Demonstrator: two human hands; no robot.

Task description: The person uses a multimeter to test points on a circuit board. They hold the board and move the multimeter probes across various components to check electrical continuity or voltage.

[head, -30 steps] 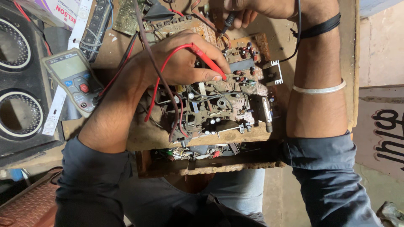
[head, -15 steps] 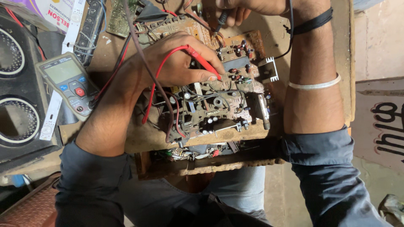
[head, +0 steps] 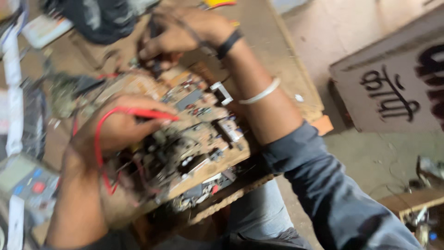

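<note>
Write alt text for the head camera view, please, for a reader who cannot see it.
A person's left hand presses a red test probe onto a circuit board while the right hand holds a dark probe further back. The picture is motion-blurred.

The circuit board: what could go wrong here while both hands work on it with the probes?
The red probe in the left hand lies close over crowded parts on the circuit board, so its tip might slip and bridge two of them. The board overhangs the wooden bench edge and may tip. The red wire loops near the parts and could snag. The right hand is too blurred to judge.
</note>
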